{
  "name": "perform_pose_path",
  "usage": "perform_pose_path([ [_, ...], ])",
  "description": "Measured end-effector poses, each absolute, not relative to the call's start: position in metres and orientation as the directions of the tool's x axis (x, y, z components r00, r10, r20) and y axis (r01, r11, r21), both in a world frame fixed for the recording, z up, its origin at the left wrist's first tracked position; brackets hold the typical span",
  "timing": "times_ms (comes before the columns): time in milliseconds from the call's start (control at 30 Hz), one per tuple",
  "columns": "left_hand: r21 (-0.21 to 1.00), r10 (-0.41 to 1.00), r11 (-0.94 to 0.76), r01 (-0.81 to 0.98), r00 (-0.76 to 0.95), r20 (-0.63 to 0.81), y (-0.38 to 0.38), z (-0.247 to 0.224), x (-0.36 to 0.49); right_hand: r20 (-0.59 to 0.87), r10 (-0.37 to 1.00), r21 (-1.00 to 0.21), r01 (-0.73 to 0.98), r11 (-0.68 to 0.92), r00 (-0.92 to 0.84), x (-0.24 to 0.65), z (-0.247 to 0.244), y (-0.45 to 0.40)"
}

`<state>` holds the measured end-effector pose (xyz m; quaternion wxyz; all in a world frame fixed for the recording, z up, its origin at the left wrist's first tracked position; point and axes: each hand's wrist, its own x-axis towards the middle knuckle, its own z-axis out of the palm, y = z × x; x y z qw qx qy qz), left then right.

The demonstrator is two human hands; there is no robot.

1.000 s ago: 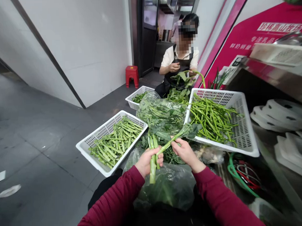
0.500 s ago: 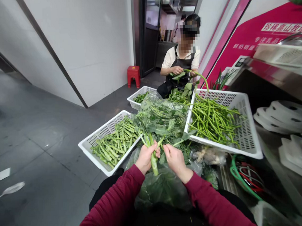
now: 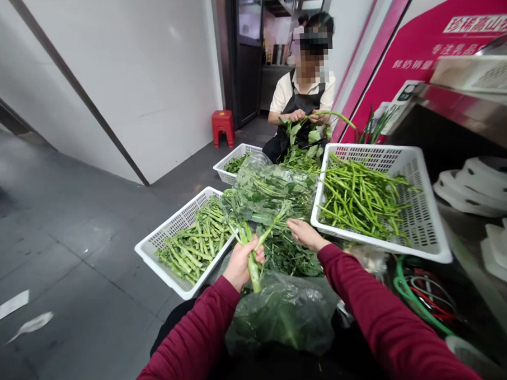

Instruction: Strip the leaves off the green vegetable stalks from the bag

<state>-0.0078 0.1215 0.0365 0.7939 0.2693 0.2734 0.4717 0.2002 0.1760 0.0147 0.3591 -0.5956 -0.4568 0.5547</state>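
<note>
My left hand [image 3: 243, 262] is closed round a thick green vegetable stalk [image 3: 254, 274] that resembles Chinese broccoli. The stalk's cut end points down toward me, and thin side shoots fan out above my fist. To the right, apart from the stalk, my right hand [image 3: 306, 234] has its fingers pinched together over dark loose leaves [image 3: 292, 253]; whether something small is between them is hidden. Below both hands lies a clear plastic bag [image 3: 284, 317] with greens inside. Trimmed stalks [image 3: 189, 251] fill much of the white basket [image 3: 156, 267] on the left.
A second white basket [image 3: 443, 243] holds long green stems [image 3: 358, 196]. Across from me a person in a dark apron [image 3: 302, 106] handles a leafy stem. Farther back are a small basket [image 3: 223, 176] and a red stool [image 3: 223, 127]. Green tubing [image 3: 409, 303] lies at right.
My right hand has moved away from the stalk, to the right and slightly up. My left hand keeps its hold on the stalk. The view has shifted slightly.
</note>
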Motion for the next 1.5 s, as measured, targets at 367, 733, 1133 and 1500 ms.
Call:
perform_pose_path([
  [367, 0.861, 0.931, 0.264, -0.435, 0.347, -0.111, 0.113, 0.04, 0.002, 0.365, 0.929, -0.741, 0.582, 0.335, -0.07, 0.14, 0.047, 0.109],
  [733, 0.979, 0.983, -0.161, 0.122, 0.107, 0.148, 0.11, 0.044, -0.01, -0.027, 0.989, -0.827, 0.552, -0.105, 0.148, 0.196, 0.04, 0.147],
  [1133, 0.999, 0.994, 0.028, -0.02, 0.102, -0.026, 0.089, 0.034, 0.014, 0.318, 0.945, -0.842, 0.479, 0.247, 0.073, 0.142, 0.043, 0.1],
  [1500, 0.512, 0.798, 0.569, -0.644, 0.582, -0.155, 0.102, 0.041, -0.001, -0.21, 0.962, -0.941, -0.303, -0.15, 0.177, 0.182, 0.032, 0.147],
])
